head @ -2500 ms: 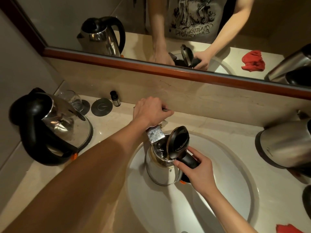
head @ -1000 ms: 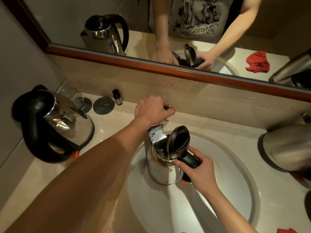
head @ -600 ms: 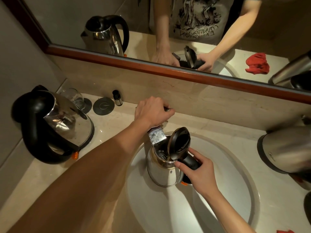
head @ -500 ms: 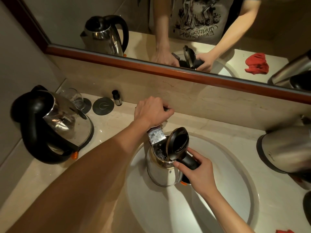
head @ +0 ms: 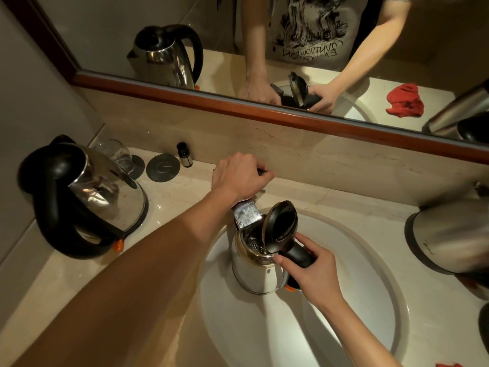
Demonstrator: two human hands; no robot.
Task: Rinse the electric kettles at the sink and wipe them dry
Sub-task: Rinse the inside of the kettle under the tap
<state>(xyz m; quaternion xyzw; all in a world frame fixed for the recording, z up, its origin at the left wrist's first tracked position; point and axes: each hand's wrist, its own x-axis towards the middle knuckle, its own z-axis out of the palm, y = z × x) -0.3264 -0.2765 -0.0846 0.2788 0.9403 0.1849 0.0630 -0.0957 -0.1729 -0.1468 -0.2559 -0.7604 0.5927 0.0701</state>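
Right hand (head: 315, 274) grips kettle (head: 255, 271) handle under faucet (head: 246, 214).

You see a dim, warm yellow light over everything. Bright reflections glare on the shiny steel kettle with black handle (head: 87, 202) at left frame, and the white oval sink basin (head: 370, 300) glows palest. Edges bow with wide-angle distortion; the steel kettle at far right (head: 447, 237) looks smeared.

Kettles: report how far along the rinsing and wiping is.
Done: nothing visibly finished. In hand: the right hand holds the open-lidded steel kettle under the spout in the white sink; the left hand grips the tap handle. Left: the black-handled steel kettle and the brushed steel kettle wait on the counter.
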